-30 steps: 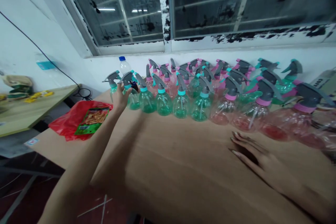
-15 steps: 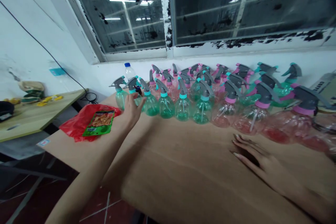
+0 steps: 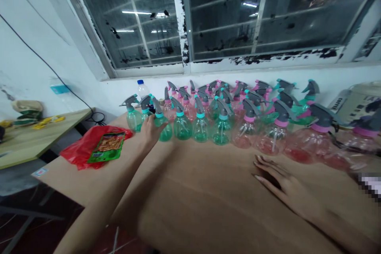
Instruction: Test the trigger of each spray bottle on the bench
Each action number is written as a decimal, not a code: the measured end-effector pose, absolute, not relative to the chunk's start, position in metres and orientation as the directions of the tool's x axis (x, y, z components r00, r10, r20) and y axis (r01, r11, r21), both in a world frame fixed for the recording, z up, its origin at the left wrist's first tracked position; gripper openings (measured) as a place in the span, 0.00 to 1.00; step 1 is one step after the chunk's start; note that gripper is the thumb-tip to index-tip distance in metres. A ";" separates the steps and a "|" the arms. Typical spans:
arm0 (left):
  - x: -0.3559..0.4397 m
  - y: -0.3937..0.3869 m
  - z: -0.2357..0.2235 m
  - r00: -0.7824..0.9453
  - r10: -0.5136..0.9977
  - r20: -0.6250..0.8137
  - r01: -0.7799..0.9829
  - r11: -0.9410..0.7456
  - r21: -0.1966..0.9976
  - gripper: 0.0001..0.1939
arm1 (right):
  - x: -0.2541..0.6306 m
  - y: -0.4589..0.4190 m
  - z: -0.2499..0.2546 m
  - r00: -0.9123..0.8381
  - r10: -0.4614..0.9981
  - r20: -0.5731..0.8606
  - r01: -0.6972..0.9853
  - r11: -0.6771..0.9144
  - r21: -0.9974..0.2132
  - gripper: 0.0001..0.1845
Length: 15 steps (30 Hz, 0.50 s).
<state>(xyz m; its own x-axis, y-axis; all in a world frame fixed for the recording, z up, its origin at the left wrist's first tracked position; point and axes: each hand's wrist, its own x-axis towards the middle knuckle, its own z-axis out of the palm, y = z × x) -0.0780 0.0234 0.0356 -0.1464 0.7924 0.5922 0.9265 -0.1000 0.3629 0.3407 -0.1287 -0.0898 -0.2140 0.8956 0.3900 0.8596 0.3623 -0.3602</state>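
Observation:
On the left, my left hand (image 3: 150, 133) reaches to a green spray bottle (image 3: 165, 131) with a grey trigger head. The thumb lies across its front and the fingers curl at its left side, partly hidden. Two more green spray bottles, one of them this bottle (image 3: 133, 120), stand left of the hand. To the right the front row goes on with green bottles, then pink ones such as this pink spray bottle (image 3: 244, 135). My right hand (image 3: 287, 184) rests on the wooden table (image 3: 196, 190), fingers stretched out, in front of the pink bottles and apart from them.
More spray bottles crowd behind the front row, below the window (image 3: 220, 20). A red plastic bag (image 3: 76, 149) with a green snack packet (image 3: 105, 149) lies at the left. Behind stands a blue-capped bottle (image 3: 142, 87). A printed box (image 3: 355, 101) is at the right.
My left hand has shifted slightly right along the row, from the second green bottle to the third. My right hand stays on the table. The view has swung a little up and right.

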 end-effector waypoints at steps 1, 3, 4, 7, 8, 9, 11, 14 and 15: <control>-0.081 0.011 0.037 -0.141 0.789 0.598 0.925 -0.110 0.363 0.23 | 0.341 -0.129 -0.090 -0.210 0.896 0.392 0.861 0.360 -0.360 0.29; -0.085 -0.018 0.041 -0.112 0.796 0.595 0.918 -0.147 0.369 0.24 | 0.341 -0.128 -0.090 -0.215 0.893 0.397 0.860 0.365 -0.356 0.28; -0.086 -0.034 0.043 -0.104 0.794 0.599 0.886 -0.200 0.419 0.24 | 0.341 -0.128 -0.090 -0.218 0.891 0.397 0.860 0.368 -0.354 0.27; -0.078 -0.076 0.051 0.077 0.896 0.438 0.626 -0.385 0.678 0.25 | 0.340 -0.128 -0.088 -0.222 0.891 0.395 0.859 0.370 -0.353 0.26; -0.071 -0.086 0.054 0.174 0.913 0.369 0.539 -0.402 0.740 0.23 | 0.340 -0.128 -0.087 -0.225 0.892 0.391 0.858 0.372 -0.354 0.26; -0.062 -0.095 0.056 0.271 0.909 0.316 0.480 -0.413 0.774 0.22 | 0.340 -0.128 -0.085 -0.226 0.893 0.389 0.857 0.372 -0.357 0.26; -0.039 -0.106 0.059 0.406 0.884 0.233 0.445 -0.414 0.794 0.19 | 0.338 -0.128 -0.082 -0.223 0.892 0.392 0.854 0.373 -0.363 0.26; 0.001 -0.110 0.060 0.558 0.811 0.174 0.394 -0.444 0.805 0.21 | 0.336 -0.128 -0.077 -0.212 0.893 0.396 0.857 0.365 -0.365 0.24; 0.014 -0.108 0.059 0.604 0.782 0.154 0.357 -0.438 0.825 0.23 | 0.335 -0.128 -0.076 -0.211 0.894 0.396 0.859 0.362 -0.361 0.24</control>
<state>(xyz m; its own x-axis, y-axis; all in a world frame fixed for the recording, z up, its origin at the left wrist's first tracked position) 0.0145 -0.1084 0.0593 0.6038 0.7821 0.1539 0.3574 -0.4382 0.8247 0.3354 -0.1279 -0.0760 -0.2106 0.8937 0.3961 0.8593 0.3624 -0.3609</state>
